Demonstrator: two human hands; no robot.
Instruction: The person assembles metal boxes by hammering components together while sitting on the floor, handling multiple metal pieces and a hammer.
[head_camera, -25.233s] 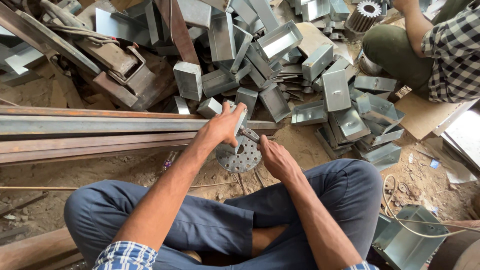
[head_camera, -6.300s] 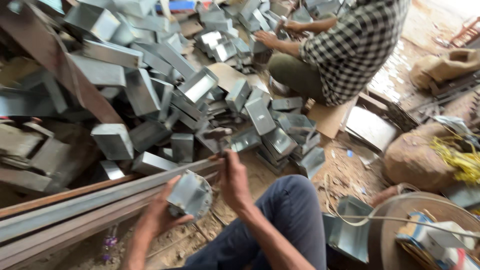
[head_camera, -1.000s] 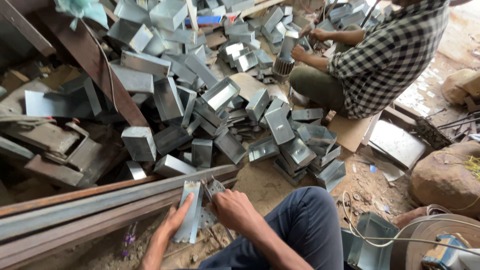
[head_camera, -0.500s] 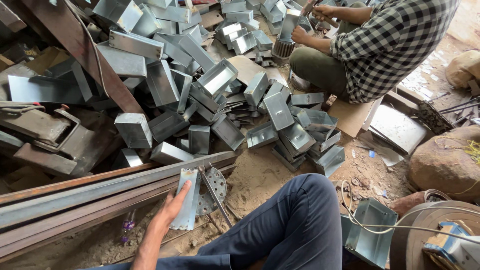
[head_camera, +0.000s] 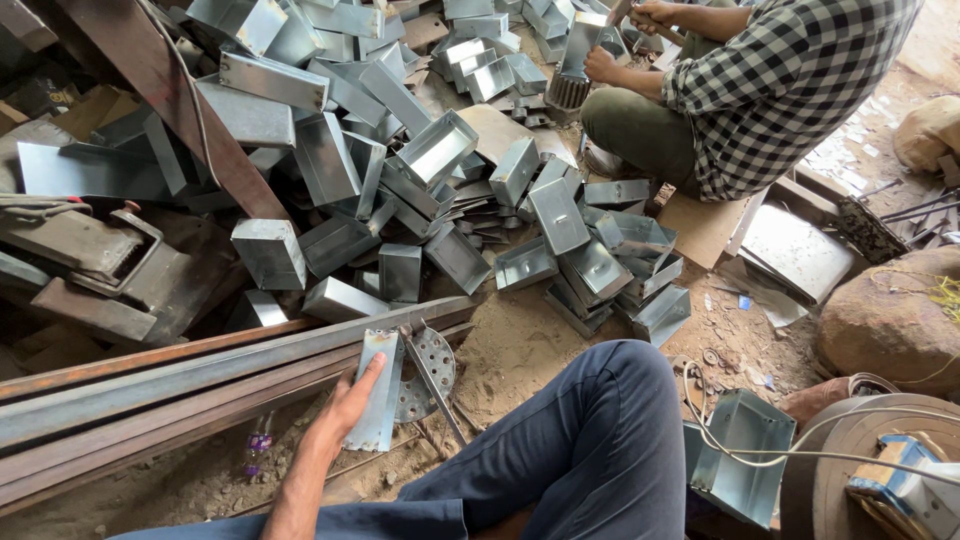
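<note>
One hand of the wearer shows: the left hand (head_camera: 345, 408), fingers loosely spread, lies flat against a bent galvanised sheet-metal piece (head_camera: 378, 390) that leans on the rusty steel beams (head_camera: 150, 385). The right hand is out of view. Just beside the sheet piece sit a perforated round metal plate (head_camera: 428, 368) and a hammer (head_camera: 432, 378) lying across it. The wearer's blue-trousered knee (head_camera: 610, 420) rises to the right. Beyond the beams lies a heap of sheet-metal boxes (head_camera: 440, 150). Farther off, a co-worker in a checked shirt (head_camera: 780, 80) crouches, both hands on another box.
</note>
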